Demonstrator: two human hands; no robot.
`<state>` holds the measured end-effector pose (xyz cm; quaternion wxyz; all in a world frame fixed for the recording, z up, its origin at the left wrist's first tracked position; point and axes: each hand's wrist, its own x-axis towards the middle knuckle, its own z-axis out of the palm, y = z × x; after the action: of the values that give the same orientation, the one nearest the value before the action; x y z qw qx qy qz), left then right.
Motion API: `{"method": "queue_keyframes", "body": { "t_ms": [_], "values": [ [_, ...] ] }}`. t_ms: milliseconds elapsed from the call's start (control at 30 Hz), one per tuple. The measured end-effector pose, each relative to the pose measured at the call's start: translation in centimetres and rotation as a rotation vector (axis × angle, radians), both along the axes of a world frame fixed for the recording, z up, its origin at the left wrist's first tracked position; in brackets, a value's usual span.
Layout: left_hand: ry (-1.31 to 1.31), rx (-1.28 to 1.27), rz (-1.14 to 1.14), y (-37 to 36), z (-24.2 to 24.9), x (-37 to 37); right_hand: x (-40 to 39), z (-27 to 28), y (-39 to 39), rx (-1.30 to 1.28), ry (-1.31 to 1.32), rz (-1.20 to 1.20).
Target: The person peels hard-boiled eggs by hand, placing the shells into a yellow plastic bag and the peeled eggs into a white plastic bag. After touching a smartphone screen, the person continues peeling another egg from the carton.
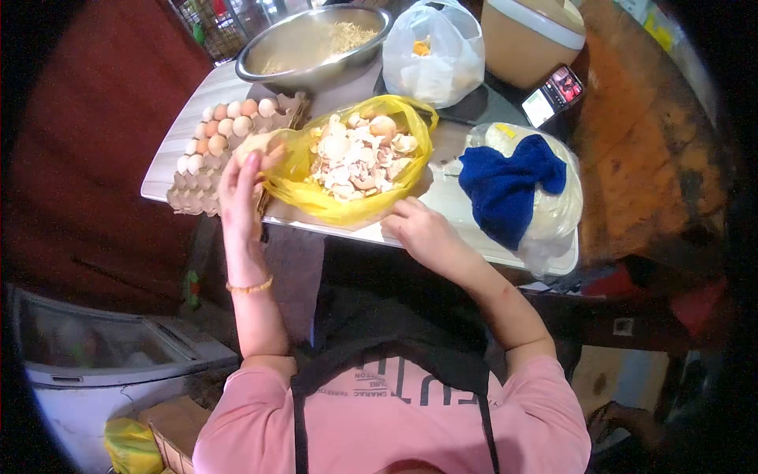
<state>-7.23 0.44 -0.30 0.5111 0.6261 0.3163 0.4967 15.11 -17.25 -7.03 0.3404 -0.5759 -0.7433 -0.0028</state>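
A yellow plastic bag (316, 201) lies spread open on the table, heaped with broken eggshells (359, 162). At the bag's left edge is my left hand (243, 186), its fingers and thumb closed on the yellow plastic. My right hand (426, 233) is at the bag's front right rim, fingers curled and pinched against it; part of that grip is hidden. Left of the bag, close to my left hand, an egg carton (193, 189) bears several white and brown eggs (225, 126) towards its back, with bare cups in front.
Behind the bag stand a metal bowl (316, 75) of straw-like bits and a white plastic bag (434, 59). A blue cloth (509, 186) covers part of a clear bag (557, 209) on the right. A phone (553, 96) leans by a tan container (525, 39).
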Motion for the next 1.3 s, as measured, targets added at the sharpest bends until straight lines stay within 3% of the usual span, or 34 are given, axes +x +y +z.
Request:
{"method": "queue_keyframes", "body": {
  "t_ms": [133, 200, 233, 300, 333, 400, 433, 500, 600, 633, 767, 867, 933, 967, 1000, 1067, 1133, 1233, 1300],
  "values": [
    [-0.015, -0.02, 0.077, 0.0, -0.9, -1.9, 0.6, 4.7, 2.2, 0.113, -0.032, -0.039],
    [-0.088, -0.171, -0.156, -0.4, -1.0, -1.6, 1.1, 6.6, 4.5, 0.199, 0.08, 0.02],
    [-0.067, -0.204, -0.125, -1.2, -0.8, -1.0, 1.9, 6.9, 5.7, 0.202, 0.075, 0.022],
    [-0.002, -0.187, -0.11, -1.1, -0.8, -0.2, 4.0, 6.8, 7.9, 0.339, 0.042, -0.227],
    [0.025, -0.189, -0.091, -1.0, -0.7, 0.0, 5.2, 6.6, 8.7, 0.341, 0.033, -0.223],
    [0.079, -0.245, -0.096, -0.5, -0.5, -0.1, 7.4, 5.7, 9.3, 0.246, 0.12, -0.554],
    [0.144, -0.301, -0.103, -0.2, -0.3, -0.1, 7.9, 4.7, 9.3, 0.248, 0.113, -0.554],
    [0.017, -0.336, -0.191, 0.4, -0.4, 0.8, 8.5, 3.6, 9.1, -0.098, 0.232, -0.537],
    [-0.212, -0.365, -0.299, 1.3, 1.6, 2.5, 9.7, 4.2, 10.1, -0.115, 0.261, -0.429],
    [-0.315, -0.362, -0.32, 1.9, 2.6, 3.1, 10.1, 5.0, 10.7, -0.027, 0.247, -0.399],
    [-0.223, -0.269, -0.181, 6.1, 5.4, 2.3, 10.6, 10.5, 11.2, 0.082, 0.262, -0.454],
    [-0.154, -0.21, -0.126, 5.3, 5.7, 1.5, 10.6, 10.3, 11.4, 0.195, 0.156, -0.412],
    [-0.062, -0.201, -0.143, 4.9, 3.6, 1.0, 10.4, 8.3, 11.4, -0.159, -0.227, -0.401],
    [-0.012, -0.212, -0.142, 4.2, 2.8, 0.4, 10.4, 8.4, 10.3, -0.362, -0.256, -0.303],
    [-0.006, -0.214, -0.147, 3.7, 2.7, -0.2, 10.0, 8.9, 9.4, -0.366, -0.251, -0.308],
    [0.016, -0.171, -0.003, 3.0, 2.6, -1.4, 9.2, 9.3, 7.4, -0.034, -0.101, -0.375],
    [-0.018, 0.057, 0.148, 1.6, 3.7, -2.1, 8.2, 11.5, 3.8, 0.15, -0.021, -0.294],
    [-0.23, 0.062, 0.085, 0.4, 5.1, -3.0, 7.0, 11.0, -1.7, -0.146, 0.021, -0.208],
    [-0.095, 0.12, -0.036, -0.9, 6.2, -2.0, 7.2, 8.3, -3.6, -0.306, -0.076, -0.115]
  ]
}}
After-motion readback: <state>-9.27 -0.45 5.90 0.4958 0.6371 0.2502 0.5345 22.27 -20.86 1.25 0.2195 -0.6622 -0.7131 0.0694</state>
